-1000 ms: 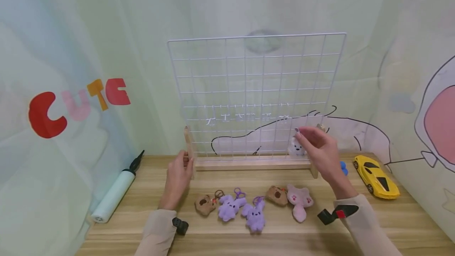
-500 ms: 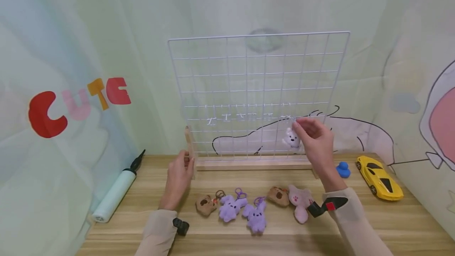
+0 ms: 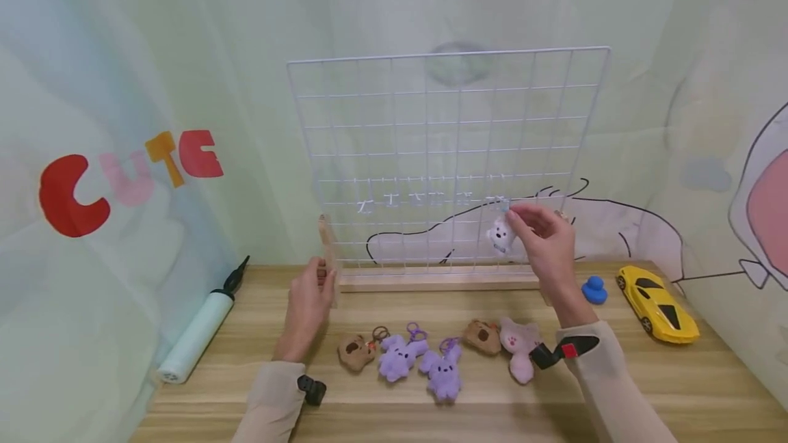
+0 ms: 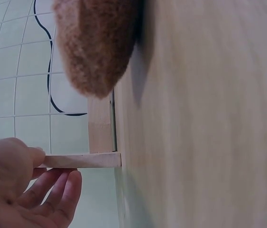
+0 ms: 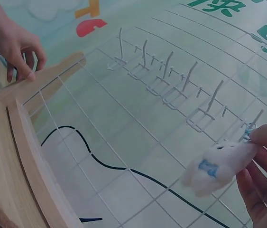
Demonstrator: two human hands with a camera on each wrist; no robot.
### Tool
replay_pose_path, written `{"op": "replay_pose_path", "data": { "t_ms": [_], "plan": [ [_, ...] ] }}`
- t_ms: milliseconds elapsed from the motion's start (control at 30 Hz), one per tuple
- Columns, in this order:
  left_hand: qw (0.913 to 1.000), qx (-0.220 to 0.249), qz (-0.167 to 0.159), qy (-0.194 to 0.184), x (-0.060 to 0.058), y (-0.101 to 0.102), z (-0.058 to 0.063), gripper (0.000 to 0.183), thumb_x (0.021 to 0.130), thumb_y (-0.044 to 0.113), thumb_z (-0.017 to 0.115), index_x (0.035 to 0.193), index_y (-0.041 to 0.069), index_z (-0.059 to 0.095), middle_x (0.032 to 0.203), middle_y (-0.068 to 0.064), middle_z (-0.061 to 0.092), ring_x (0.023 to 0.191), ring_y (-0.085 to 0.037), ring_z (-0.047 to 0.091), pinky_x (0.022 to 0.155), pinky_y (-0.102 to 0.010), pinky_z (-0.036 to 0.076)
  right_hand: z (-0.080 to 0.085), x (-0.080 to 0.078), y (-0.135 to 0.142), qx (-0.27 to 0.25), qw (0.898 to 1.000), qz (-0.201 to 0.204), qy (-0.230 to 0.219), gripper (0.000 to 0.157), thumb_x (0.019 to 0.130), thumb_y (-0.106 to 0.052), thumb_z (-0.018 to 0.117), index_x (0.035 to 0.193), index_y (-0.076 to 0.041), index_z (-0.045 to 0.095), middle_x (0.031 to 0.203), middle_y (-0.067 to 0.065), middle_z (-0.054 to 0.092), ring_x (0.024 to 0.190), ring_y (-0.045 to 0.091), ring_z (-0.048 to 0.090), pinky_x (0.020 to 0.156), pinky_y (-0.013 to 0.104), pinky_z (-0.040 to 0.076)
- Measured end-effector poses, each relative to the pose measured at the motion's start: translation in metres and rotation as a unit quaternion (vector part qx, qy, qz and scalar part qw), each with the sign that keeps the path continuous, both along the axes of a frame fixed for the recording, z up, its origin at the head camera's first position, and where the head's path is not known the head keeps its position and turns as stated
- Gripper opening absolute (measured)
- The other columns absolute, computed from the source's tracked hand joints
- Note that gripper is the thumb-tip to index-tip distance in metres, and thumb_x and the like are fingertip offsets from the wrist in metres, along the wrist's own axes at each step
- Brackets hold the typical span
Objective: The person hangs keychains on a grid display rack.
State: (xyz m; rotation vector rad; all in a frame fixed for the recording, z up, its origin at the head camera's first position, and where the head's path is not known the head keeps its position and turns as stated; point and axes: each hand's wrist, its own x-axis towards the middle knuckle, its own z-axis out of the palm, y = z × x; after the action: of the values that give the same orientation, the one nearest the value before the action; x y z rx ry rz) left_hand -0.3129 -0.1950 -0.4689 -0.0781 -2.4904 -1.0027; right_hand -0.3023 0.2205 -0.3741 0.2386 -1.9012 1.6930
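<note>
Left hand (image 3: 310,301): from here I see its thumb and fingers gripping the wooden post (image 4: 83,161).
Right hand (image 3: 552,245): fingertips pinch the white toy (image 3: 501,233) at its top.
White toy: hangs before the wire rack (image 3: 448,55), near the rightmost hook (image 5: 259,115); I can't tell if it's attached.
Table (image 3: 382,422): two brown toys (image 3: 356,354), two purple toys (image 3: 397,359), one pink toy (image 3: 519,339).

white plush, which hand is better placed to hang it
The right hand, probably: it pinches the white plush near the rightmost hook, while the left hand grips the wooden side piece.
</note>
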Motion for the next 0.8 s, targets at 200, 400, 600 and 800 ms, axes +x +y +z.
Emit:
{"op": "replay_pose_path", "data": {
  "t_ms": [200,400,600,800],
  "plan": [
    [0.9999,-0.004,-0.002,0.009,0.000,0.003,0.000,0.023,0.109,0.010,0.065,0.125,-0.006,0.062,0.117,-0.028,0.077,0.104,-0.041,0.078,0.088,-0.052,0.068,-0.001,0.002,0.006,0.001,1.000,-0.007,0.004,0.030,0.104,-0.023,0.076,0.125,-0.002,0.075,0.109,-0.010,0.074,0.105,0.008,0.071,0.089,0.015,0.056],
    [1.0000,0.002,0.000,0.006,0.001,0.005,-0.001,0.023,0.109,0.011,0.065,0.126,-0.005,0.063,0.116,-0.027,0.077,0.103,-0.040,0.078,0.086,-0.052,0.068,-0.005,0.008,0.010,0.045,0.999,0.000,-0.001,0.031,0.105,-0.027,0.075,0.126,-0.005,0.074,0.112,-0.010,0.074,0.106,0.007,0.070,0.089,0.015,0.056],
    [0.9999,0.011,-0.002,-0.010,0.001,0.004,0.001,0.025,0.110,0.013,0.063,0.128,-0.004,0.061,0.119,-0.028,0.076,0.106,-0.040,0.078,0.086,-0.050,0.069,-0.014,0.019,0.020,0.106,0.994,0.015,-0.018,0.029,0.107,-0.027,0.071,0.125,-0.004,0.073,0.114,-0.013,0.073,0.104,0.004,0.069,0.089,0.012,0.057],
    [0.9999,0.010,0.002,-0.014,0.001,0.000,0.002,0.024,0.111,0.013,0.063,0.128,-0.004,0.061,0.119,-0.028,0.075,0.106,-0.041,0.077,0.085,-0.051,0.069,-0.031,0.027,0.032,0.163,0.985,0.034,-0.038,0.025,0.107,-0.024,0.072,0.123,-0.004,0.074,0.114,0.000,0.076,0.098,0.002,0.071,0.085,0.012,0.059]
  ]
}}
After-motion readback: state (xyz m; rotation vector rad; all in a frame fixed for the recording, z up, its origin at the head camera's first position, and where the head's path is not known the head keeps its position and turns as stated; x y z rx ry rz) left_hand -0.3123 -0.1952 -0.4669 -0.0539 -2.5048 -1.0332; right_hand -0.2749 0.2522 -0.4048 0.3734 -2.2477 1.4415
